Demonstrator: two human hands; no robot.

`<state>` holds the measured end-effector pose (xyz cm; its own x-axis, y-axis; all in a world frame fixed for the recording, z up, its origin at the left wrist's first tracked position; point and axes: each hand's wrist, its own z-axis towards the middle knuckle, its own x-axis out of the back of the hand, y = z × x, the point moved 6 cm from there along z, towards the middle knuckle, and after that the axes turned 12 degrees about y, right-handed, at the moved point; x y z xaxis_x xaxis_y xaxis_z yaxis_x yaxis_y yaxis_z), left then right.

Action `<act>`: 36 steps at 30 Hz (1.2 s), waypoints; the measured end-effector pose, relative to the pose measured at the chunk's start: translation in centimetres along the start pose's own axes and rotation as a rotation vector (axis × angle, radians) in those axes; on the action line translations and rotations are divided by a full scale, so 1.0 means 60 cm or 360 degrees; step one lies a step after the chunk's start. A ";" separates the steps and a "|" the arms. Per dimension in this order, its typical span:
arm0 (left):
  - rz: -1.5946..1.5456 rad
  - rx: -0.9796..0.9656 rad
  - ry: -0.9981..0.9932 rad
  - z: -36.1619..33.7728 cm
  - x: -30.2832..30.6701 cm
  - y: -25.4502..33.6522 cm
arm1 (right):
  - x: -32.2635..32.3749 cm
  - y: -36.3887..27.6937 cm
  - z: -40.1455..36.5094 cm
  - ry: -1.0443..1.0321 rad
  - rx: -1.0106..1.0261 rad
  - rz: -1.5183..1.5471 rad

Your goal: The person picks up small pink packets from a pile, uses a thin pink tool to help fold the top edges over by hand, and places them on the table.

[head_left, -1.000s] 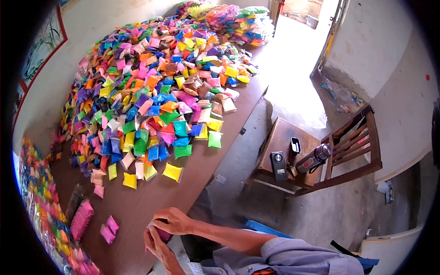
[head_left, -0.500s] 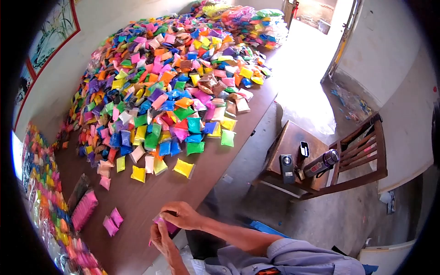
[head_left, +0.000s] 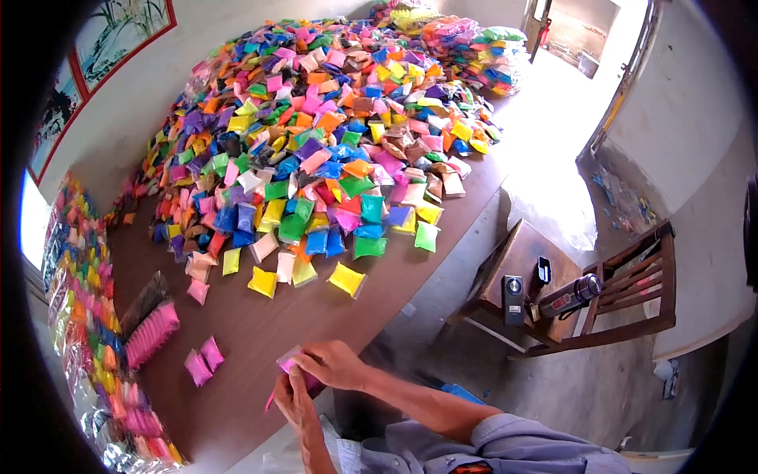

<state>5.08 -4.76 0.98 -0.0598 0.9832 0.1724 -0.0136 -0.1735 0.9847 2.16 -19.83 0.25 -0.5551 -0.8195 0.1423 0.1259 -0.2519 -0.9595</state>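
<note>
At the table's near edge, my left hand (head_left: 297, 407) is closed on a pink packet (head_left: 289, 360) in clear plastic. My right hand (head_left: 338, 366) pinches the same packet near its top, fingertips close to the left thumb. The packet's clear end sticks up past the fingers, while much of its body is hidden behind both hands. To the left on the brown table (head_left: 253, 340) lie two pink packets (head_left: 204, 360) side by side. Beyond them a row of pink packets (head_left: 152, 335) stands pressed together beside a dark clear-wrapped bundle (head_left: 142, 302).
A large heap of colourful packets (head_left: 316, 158) covers the table's far part. Filled clear bags (head_left: 95, 316) line the left side. Right of the table, a wooden chair (head_left: 632, 288) stands by a small stool (head_left: 493, 272) bearing a flask (head_left: 570, 295) and a black device (head_left: 513, 299).
The head view has shifted, so the scene sits further right. Both hands keep hold of the pink packet, whose clear end now shows above the fingers.
</note>
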 end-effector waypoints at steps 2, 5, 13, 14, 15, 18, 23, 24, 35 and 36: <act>-0.0051 0.0067 -0.0119 -0.004 -0.007 0.013 | 0.003 0.001 0.000 0.0022 -0.0027 0.0000; -0.0088 0.0063 -0.0250 -0.003 -0.013 -0.004 | 0.011 0.003 0.002 0.0151 -0.0104 0.0032; -0.0128 0.0133 -0.0183 0.003 -0.001 -0.009 | 0.006 -0.009 0.003 0.0048 0.0002 -0.0055; -0.0148 0.0150 -0.0250 0.002 -0.004 -0.003 | 0.006 -0.004 0.002 0.0009 -0.0052 -0.0072; -0.0168 0.0167 -0.0316 0.001 -0.007 0.001 | 0.009 -0.007 0.002 0.0069 -0.0069 -0.0052; -0.0060 0.0010 -0.0332 -0.005 -0.012 0.009 | 0.019 -0.008 0.006 0.0087 -0.0193 -0.0066; -0.0159 -0.0061 -0.0339 -0.001 -0.009 -0.026 | 0.011 -0.011 0.006 0.0132 -0.0042 -0.0060; -0.0197 0.0003 -0.0312 0.005 -0.001 -0.042 | 0.006 -0.010 0.005 0.0055 -0.0128 -0.0087; -0.0095 0.0141 -0.0234 0.025 0.015 -0.049 | 0.003 -0.008 0.006 0.0064 0.0141 0.0122; -0.0089 0.0139 -0.0239 0.028 0.018 -0.051 | -0.001 -0.006 0.005 -0.0018 0.0093 0.0137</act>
<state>6.74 -3.06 -1.83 0.0884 0.9897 0.1123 0.0743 -0.1190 0.9901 2.42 -19.83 0.63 -0.5311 -0.8450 0.0633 0.2207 -0.2100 -0.9525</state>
